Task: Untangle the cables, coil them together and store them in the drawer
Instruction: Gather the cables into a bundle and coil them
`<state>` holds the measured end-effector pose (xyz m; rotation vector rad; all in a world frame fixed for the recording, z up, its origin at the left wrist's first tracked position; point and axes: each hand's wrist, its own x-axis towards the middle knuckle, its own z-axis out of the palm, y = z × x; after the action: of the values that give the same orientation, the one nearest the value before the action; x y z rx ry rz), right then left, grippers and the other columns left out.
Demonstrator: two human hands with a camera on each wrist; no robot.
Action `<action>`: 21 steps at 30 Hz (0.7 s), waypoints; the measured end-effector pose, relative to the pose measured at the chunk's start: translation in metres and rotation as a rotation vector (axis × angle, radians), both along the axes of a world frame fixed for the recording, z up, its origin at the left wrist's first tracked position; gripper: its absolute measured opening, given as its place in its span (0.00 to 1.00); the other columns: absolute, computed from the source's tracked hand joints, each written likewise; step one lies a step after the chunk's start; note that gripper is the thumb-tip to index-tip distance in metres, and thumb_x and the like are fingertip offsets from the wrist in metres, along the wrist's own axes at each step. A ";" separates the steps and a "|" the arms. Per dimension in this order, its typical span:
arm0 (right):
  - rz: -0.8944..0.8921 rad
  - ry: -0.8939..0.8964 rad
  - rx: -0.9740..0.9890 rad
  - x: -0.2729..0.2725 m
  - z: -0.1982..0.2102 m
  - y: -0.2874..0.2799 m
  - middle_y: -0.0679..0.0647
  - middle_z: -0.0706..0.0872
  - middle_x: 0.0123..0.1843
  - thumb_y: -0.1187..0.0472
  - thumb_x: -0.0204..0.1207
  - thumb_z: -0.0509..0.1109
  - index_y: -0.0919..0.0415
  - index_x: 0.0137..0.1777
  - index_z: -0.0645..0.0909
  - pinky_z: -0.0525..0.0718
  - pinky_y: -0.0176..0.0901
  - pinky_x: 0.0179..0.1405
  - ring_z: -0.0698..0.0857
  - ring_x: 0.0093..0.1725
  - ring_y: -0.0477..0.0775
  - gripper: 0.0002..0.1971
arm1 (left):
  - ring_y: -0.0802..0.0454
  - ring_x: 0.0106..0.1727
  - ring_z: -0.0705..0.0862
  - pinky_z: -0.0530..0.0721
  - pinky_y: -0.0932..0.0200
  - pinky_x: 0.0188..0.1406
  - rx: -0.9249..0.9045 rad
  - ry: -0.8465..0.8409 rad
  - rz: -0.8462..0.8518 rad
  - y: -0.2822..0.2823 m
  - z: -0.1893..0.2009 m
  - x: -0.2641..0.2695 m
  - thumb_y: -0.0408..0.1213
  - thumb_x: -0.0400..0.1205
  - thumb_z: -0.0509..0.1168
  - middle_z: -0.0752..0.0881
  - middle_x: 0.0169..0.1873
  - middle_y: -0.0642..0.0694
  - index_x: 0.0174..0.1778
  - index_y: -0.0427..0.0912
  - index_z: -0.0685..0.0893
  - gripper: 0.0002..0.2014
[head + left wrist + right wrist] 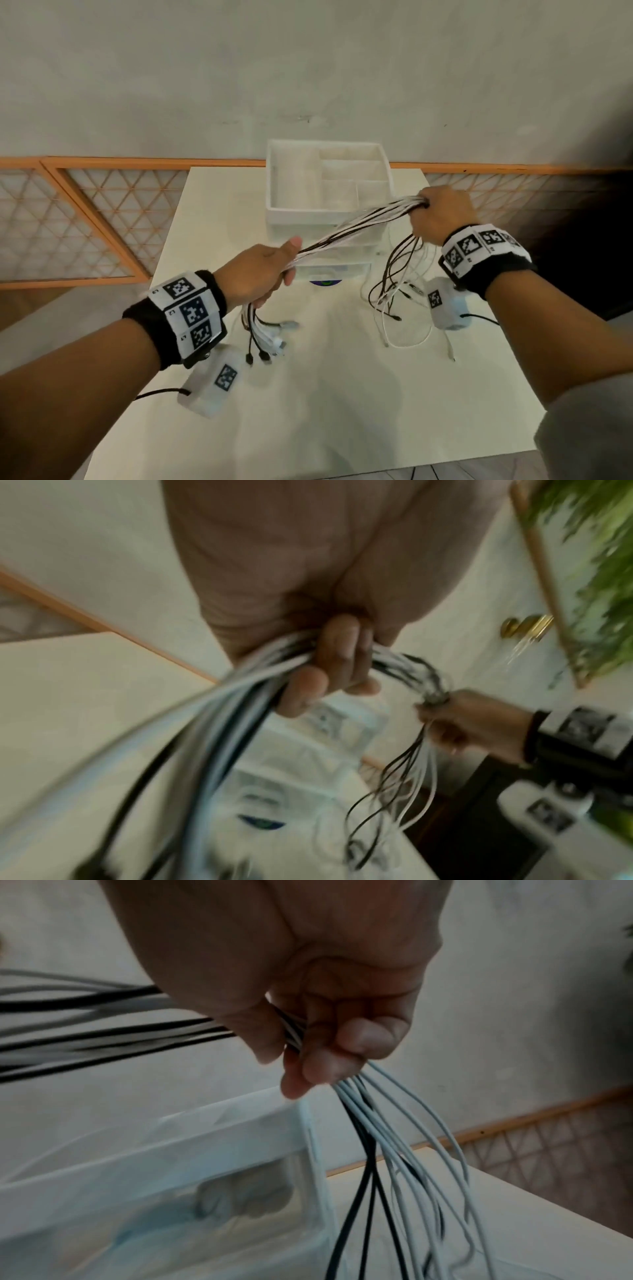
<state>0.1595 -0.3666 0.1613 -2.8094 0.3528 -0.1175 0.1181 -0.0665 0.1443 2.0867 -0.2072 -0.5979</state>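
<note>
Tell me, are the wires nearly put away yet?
Not yet. Untangling looks done: the cables run straight in one bundle between the left hand and right hand, both gripping them. Coiling hasn't started; loose ends dangle over the table. The drawer unit holds none.

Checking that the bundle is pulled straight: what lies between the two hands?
In the head view, only the cables span from the left hand to the right hand, crossing in front of the drawer unit.

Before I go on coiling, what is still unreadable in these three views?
- Plug types on the black and white cables: head view, too small.
- Drawer fronts of the white plastic organiser: hidden by the cables, blurred in wrist views.
- Cable count in the left hand grip and the right hand: fingers cover them.
</note>
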 end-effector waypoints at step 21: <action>-0.054 -0.400 0.763 0.041 -0.043 -0.047 0.57 0.87 0.46 0.56 0.78 0.55 0.47 0.44 0.71 0.80 0.48 0.41 0.84 0.40 0.54 0.04 | 0.50 0.21 0.69 0.70 0.56 0.34 0.011 -0.255 0.178 0.004 -0.013 0.030 0.61 0.84 0.60 0.74 0.17 0.50 0.29 0.43 0.80 0.26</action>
<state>0.2003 -0.4136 0.1179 -1.9677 0.2939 -0.4438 0.1481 -0.0629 0.1311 2.1617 -0.1608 -0.2254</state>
